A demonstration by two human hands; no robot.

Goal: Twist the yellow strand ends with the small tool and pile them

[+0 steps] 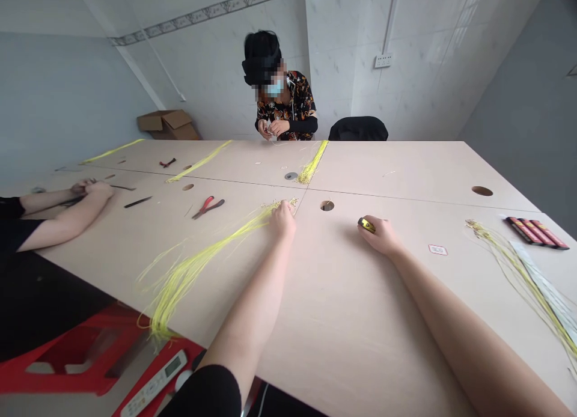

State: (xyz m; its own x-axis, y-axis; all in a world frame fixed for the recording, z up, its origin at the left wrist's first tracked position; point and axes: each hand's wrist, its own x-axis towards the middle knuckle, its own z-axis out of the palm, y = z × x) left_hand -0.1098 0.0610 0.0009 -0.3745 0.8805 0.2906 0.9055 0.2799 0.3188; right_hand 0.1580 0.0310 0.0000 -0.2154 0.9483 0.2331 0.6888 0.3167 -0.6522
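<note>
My left hand (283, 220) is closed at the far end of a bundle of thin yellow cords (198, 270), where small gold-coloured ends show around the fingertips. From there the cords fan out toward the table's near left edge. My right hand (382, 234) rests on the table to the right, wrapped round a small yellow-and-black tool (366, 225); the fingers cover much of it, so its kind is unclear. Red-and-black-handled pliers (208, 207) lie left of my left hand.
Another cord bundle (500, 255) lies at the right beside several red-and-black packs (536, 232). Holes (327, 206) pierce the tabletop (342, 321). Across sits a co-worker (283, 104) near more yellow cords (314, 161). Another person's arms (76, 219) reach in from the left. A red stool (76, 351) stands below.
</note>
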